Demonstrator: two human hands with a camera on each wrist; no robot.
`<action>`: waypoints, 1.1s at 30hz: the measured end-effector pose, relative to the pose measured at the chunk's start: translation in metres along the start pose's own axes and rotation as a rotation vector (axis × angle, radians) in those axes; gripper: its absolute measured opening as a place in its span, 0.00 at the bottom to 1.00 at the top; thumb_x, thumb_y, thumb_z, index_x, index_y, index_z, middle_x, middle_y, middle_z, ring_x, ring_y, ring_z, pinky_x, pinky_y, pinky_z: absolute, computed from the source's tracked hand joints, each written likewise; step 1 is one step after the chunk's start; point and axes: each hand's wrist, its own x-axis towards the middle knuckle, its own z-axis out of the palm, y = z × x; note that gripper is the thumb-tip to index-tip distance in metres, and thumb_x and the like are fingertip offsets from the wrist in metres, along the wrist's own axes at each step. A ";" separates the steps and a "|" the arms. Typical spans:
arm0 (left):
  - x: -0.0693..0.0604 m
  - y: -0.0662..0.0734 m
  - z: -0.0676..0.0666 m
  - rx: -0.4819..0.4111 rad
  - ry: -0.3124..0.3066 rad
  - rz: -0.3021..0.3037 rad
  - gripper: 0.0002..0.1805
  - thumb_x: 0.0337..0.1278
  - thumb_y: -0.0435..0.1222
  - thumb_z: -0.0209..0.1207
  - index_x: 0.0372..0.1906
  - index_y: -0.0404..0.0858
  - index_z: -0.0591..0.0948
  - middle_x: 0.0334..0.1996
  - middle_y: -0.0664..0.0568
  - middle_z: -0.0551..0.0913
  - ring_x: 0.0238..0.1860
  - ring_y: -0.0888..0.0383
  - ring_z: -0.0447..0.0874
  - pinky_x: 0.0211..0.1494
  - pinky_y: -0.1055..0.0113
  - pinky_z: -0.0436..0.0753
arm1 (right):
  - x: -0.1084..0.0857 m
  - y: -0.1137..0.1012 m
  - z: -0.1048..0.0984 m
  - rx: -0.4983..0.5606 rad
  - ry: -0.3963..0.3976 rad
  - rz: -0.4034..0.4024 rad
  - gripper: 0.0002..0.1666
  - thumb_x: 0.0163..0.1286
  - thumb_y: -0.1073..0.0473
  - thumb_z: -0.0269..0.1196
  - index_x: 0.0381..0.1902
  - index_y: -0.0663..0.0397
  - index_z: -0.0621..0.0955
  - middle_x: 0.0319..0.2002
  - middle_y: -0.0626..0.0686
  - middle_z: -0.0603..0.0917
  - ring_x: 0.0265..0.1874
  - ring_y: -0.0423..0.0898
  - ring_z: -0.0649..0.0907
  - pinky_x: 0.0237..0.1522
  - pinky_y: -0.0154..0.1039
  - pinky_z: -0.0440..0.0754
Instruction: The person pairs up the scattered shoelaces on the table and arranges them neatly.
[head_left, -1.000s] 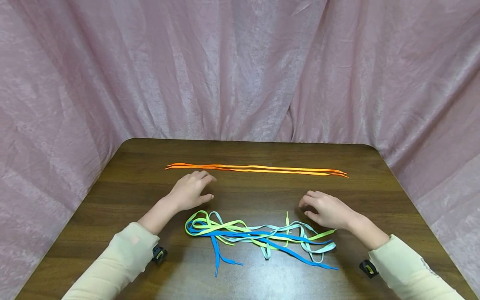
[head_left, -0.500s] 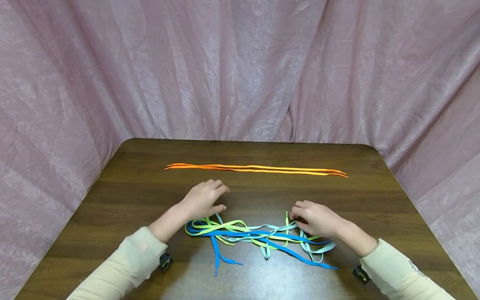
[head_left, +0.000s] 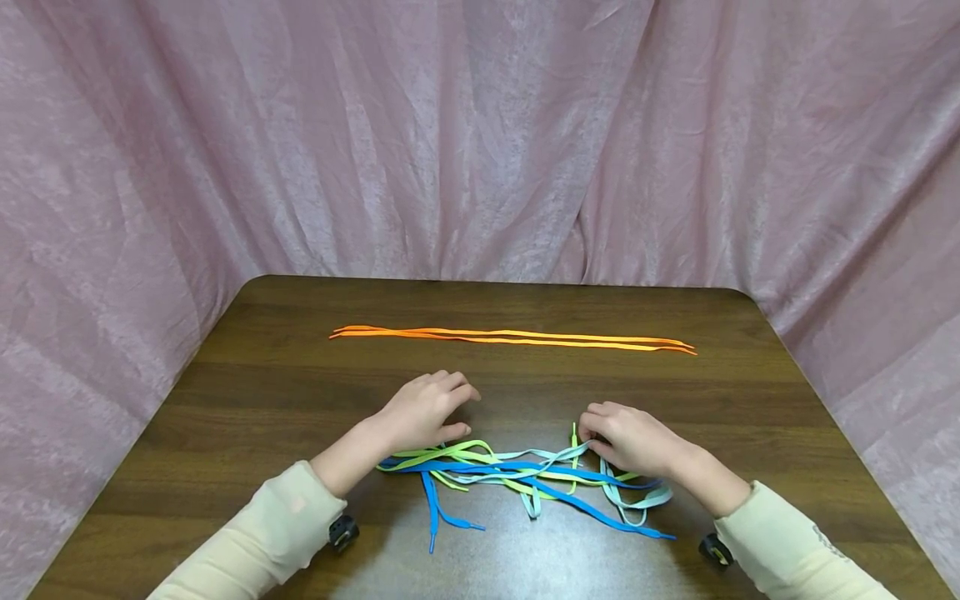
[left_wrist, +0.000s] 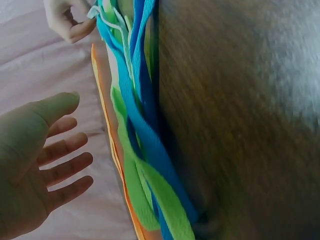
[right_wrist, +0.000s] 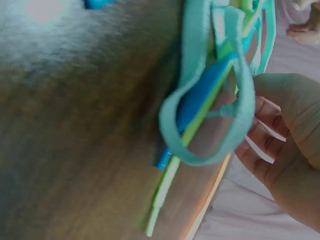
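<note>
A soft tangle (head_left: pixel 480 468)

The right hand (head_left: pixel 633 437) pinches the mint lace (right_wrist: pixel 194 50) at the near tangle's right part; the left hand (head_left: pixel 429 410), fingers spread, holds nothing; lace looks light, floppy; best pinch it clear of the crossings.

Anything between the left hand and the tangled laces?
Nothing visible. The left hand hovers open by the tangled laces; the orange laces show between them in the left wrist view, but the head view puts them farther back, beyond both.

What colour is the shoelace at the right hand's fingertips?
The shoelace is pale turquoise, clearest in the right wrist view.
</note>
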 end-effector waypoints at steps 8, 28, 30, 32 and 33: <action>0.002 0.012 0.005 0.012 -0.026 0.036 0.20 0.50 0.47 0.63 0.48 0.44 0.79 0.42 0.55 0.78 0.42 0.59 0.76 0.45 0.64 0.77 | 0.005 -0.001 -0.006 0.037 0.047 -0.007 0.11 0.55 0.65 0.66 0.26 0.45 0.74 0.26 0.38 0.70 0.23 0.33 0.67 0.25 0.27 0.67; 0.016 0.051 0.015 0.135 -0.122 0.187 0.19 0.52 0.53 0.59 0.42 0.45 0.79 0.35 0.58 0.77 0.36 0.61 0.74 0.36 0.69 0.73 | 0.011 0.005 -0.022 -0.020 0.173 -0.019 0.12 0.52 0.71 0.64 0.30 0.49 0.76 0.29 0.41 0.74 0.26 0.33 0.72 0.27 0.31 0.75; 0.016 0.053 0.016 0.134 -0.137 0.192 0.18 0.52 0.53 0.59 0.41 0.45 0.80 0.34 0.59 0.77 0.35 0.61 0.74 0.34 0.69 0.72 | 0.012 0.006 -0.024 -0.021 0.195 -0.023 0.12 0.53 0.71 0.63 0.30 0.49 0.76 0.29 0.41 0.74 0.26 0.33 0.72 0.28 0.31 0.75; 0.017 0.055 0.018 0.126 -0.143 0.192 0.17 0.52 0.53 0.59 0.40 0.46 0.80 0.33 0.59 0.77 0.35 0.61 0.74 0.33 0.70 0.72 | 0.013 0.007 -0.026 -0.017 0.217 -0.032 0.11 0.53 0.71 0.62 0.30 0.50 0.76 0.30 0.41 0.75 0.27 0.34 0.73 0.28 0.32 0.75; 0.017 0.056 0.018 0.126 -0.145 0.193 0.16 0.52 0.53 0.59 0.40 0.47 0.80 0.33 0.60 0.77 0.34 0.61 0.74 0.33 0.70 0.72 | 0.013 0.008 -0.027 -0.016 0.227 -0.035 0.11 0.54 0.71 0.61 0.30 0.50 0.76 0.30 0.42 0.75 0.27 0.34 0.73 0.28 0.32 0.75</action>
